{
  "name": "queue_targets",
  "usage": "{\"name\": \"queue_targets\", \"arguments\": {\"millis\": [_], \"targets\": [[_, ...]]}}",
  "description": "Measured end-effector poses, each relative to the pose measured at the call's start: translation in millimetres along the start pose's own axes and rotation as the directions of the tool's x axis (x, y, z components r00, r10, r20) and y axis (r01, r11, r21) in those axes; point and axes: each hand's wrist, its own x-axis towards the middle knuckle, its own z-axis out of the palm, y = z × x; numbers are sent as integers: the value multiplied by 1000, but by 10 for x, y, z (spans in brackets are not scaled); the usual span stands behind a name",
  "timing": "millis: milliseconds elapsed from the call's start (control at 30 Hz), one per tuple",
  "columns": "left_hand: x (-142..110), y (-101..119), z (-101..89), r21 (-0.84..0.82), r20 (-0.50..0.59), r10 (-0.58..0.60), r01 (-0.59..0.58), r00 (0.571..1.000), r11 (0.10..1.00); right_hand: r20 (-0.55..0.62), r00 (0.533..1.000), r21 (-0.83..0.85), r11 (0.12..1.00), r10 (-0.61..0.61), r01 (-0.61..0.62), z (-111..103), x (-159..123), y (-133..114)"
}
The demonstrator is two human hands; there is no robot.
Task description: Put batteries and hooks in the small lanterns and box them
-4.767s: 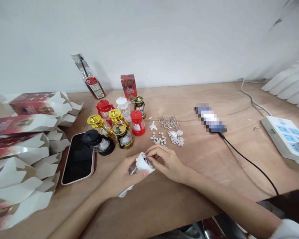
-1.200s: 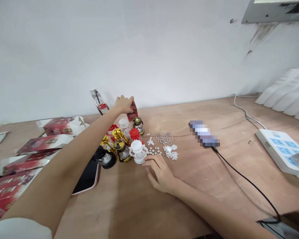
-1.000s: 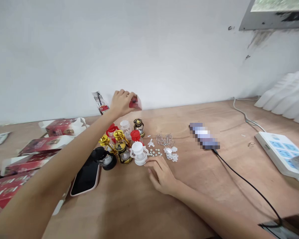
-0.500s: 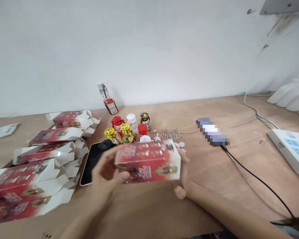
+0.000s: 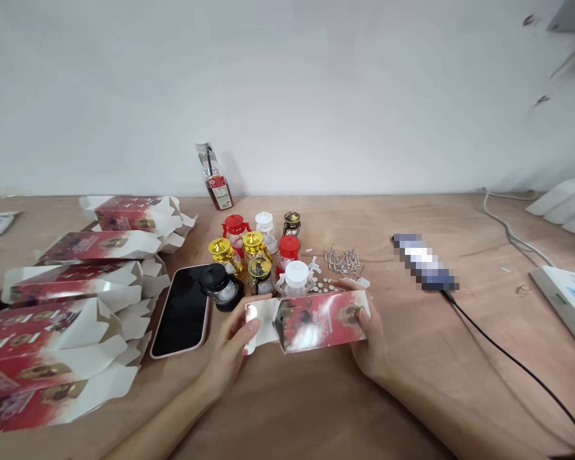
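Note:
A red printed carton point(image 5: 323, 322) is held low over the table between both of my hands. Its left end flap stands folded out, showing a white inner side. My left hand point(image 5: 239, 335) pinches that flap between thumb and fingers. My right hand point(image 5: 368, 335) grips the right end, thumb on the front face and fingers behind. Just beyond the carton several small lanterns stand grouped: a white one point(image 5: 296, 278), a bronze-black one point(image 5: 261, 276), a black one point(image 5: 220, 287), gold ones point(image 5: 226, 257) and red ones point(image 5: 289, 250) among them.
Several open-ended red cartons point(image 5: 43, 332) lie at left. A dark-screened phone point(image 5: 182, 313) lies beside the lanterns. Metal wire pieces point(image 5: 342, 259) and small white parts lie right of them. A bottle point(image 5: 218, 185) stands by the wall. Farther right are a cabled phone point(image 5: 424, 262) and a power strip point(image 5: 568, 300).
The carton has turned and come lower, and its left end flap now shows folded out. My left hand has moved from the carton's body onto that flap. The view has shifted slightly.

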Motion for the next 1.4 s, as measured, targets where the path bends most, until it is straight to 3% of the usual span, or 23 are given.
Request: {"name": "queue_targets", "arguments": {"millis": [100,200,333,400,467,567,633,733,800,900,1067,1300,1400], "targets": [[-5,27,-43,-99,56,-83,88,995,991,-37,994,173,981,100,-92,11,57,4],[18,38,-62,-78,78,-45,51,996,996,-38,983,290,943,179,-160,-5,107,-4],[36,-29,-62,206,35,126,-130,991,970,-60,962,379,898,265,-223,-57,137,-26],[24,-75,-57,430,53,269,-265,962,863,-52,964,363,904,261,-225,-70,135,-26],[-2,-105,-51,634,147,443,-428,884,644,-3,973,330,918,232,-218,-66,122,-20],[-59,-108,-37,771,343,647,-597,681,219,82,977,311,927,196,-212,-36,91,-16],[-101,-97,-26,783,421,724,-622,546,14,94,978,337,918,186,-207,-11,75,-23],[-163,-80,-8,768,494,764,-620,416,-160,50,981,393,900,185,-190,14,76,-36],[-205,-65,14,728,546,751,-654,372,-205,4,983,411,896,182,-168,18,87,-36],[-271,-26,68,676,550,739,-728,389,-120,-31,985,430,892,170,-140,10,97,-20],[-381,61,141,708,398,753,-698,523,111,21,996,414,906,89,-90,0,73,-5],[-537,244,252,661,417,675,-713,609,235,-4,997,453,889,74,-64,-13,127,12],[-573,344,364,671,435,601,-687,670,280,1,995,503,860,95,-83,-31,161,21]]}}
